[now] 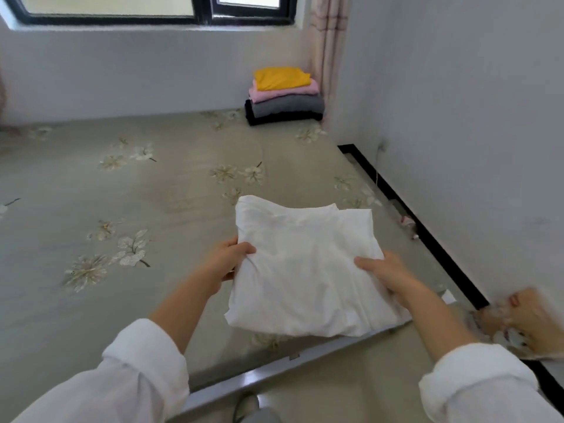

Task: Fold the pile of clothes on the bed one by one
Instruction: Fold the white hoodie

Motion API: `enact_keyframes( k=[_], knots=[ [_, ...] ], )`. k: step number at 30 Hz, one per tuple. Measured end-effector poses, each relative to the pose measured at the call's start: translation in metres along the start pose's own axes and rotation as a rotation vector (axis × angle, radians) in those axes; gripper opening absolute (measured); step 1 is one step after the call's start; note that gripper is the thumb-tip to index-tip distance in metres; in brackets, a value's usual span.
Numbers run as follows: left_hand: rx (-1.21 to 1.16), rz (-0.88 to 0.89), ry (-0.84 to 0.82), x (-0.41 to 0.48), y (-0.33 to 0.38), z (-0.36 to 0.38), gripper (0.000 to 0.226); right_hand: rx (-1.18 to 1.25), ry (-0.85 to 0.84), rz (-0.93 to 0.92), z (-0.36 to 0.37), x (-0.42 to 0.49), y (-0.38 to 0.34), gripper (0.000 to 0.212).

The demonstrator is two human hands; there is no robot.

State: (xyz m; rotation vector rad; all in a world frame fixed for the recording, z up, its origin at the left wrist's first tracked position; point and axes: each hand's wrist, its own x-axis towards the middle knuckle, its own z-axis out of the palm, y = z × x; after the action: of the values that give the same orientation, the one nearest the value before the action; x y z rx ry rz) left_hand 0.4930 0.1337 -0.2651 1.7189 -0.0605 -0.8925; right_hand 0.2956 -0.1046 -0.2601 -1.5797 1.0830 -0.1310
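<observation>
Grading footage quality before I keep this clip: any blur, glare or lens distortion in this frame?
Head view: soft, even daylight, with no harsh shadows or glare. Wide-angle distortion bends the window frame and the black strip along the wall. The left hand, right hand and white garment are slightly soft. The tan object at lower right is smeared beyond recognition. The folded stack stays readable.

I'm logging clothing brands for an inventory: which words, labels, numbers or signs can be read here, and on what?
No text can be read in this view.
White folded garment, gripped by the left hand and right hand: no print or tag showing.
Stack of folded clothes: plain colours, no lettering visible.
Crumpled thing at the right edge: too blurred to tell whether it bears any text.
</observation>
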Motion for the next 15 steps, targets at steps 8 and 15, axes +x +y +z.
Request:
enact_keyframes(
  k=[8, 15],
  knots=[
    [0.080, 0.042, -0.108, 0.049, 0.054, 0.143, 0.018, 0.096, 0.118, 0.035, -0.130, 0.041, 0.014, 0.031],
    [0.118, 0.049, -0.174, 0.118, 0.110, 0.288, 0.018, 0.128, 0.203, 0.017, -0.257, 0.109, 0.016, 0.027]
  ],
)
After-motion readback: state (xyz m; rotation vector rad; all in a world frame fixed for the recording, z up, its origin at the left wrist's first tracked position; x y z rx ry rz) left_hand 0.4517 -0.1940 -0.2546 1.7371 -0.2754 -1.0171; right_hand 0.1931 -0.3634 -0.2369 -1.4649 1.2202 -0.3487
